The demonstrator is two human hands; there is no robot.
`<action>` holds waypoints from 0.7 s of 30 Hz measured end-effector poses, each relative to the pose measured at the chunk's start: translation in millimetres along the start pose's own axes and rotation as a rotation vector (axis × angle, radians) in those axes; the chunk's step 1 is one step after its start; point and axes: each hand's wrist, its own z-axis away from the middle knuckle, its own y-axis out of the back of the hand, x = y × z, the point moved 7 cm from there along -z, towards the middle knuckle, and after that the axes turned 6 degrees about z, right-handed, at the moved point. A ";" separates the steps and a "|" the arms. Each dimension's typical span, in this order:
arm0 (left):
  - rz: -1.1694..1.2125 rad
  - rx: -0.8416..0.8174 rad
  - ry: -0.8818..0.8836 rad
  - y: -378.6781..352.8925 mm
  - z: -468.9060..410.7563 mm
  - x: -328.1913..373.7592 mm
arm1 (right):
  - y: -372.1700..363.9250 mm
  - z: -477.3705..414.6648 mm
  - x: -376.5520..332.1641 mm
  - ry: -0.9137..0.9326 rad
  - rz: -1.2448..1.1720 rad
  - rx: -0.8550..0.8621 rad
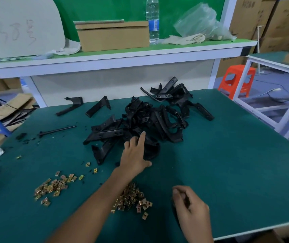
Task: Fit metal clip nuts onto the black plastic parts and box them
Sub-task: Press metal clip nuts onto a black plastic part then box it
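**Q:** anything you can't make out on your feed?

**Me:** big to small: the green table [228, 172] is cut off at the near edge. The black plastic parts [149, 120] are heaped mid-table. The left hand [135, 155] lies on the heap, fingers spread, gripping nothing. The right hand [189, 206] is curled, can't tell if it pinches anything. The forearm covers part of the clip nuts [131, 199].

**Q:** around it?

**Me:** a cardboard box [112, 35] and a water bottle [152, 20] on the shelf behind.

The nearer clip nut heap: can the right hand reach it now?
Probably yes. The right hand is just beside the clip nut heap, with only bare table between; the left forearm crosses its other side.
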 end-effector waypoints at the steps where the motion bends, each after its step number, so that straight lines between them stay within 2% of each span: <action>1: -0.001 -0.036 -0.005 -0.2 -4.9 0.9 | -0.7 0.3 0.9 0.001 -0.001 -0.007; 4: 0.058 -0.087 0.012 -0.2 -15.2 0.6 | -2.3 0.8 4.6 -0.012 -0.005 -0.024; 10: -0.037 -0.140 0.025 1.0 -33.4 3.4 | -5.6 1.2 7.3 -0.064 -0.081 -0.073; 16: -0.156 0.162 -0.145 40.4 -34.4 33.9 | -2.4 2.7 4.0 -0.068 -0.086 -0.078; 21: 0.181 0.348 -0.144 98.3 -13.9 58.7 | -1.6 0.1 1.7 -0.062 -0.057 -0.078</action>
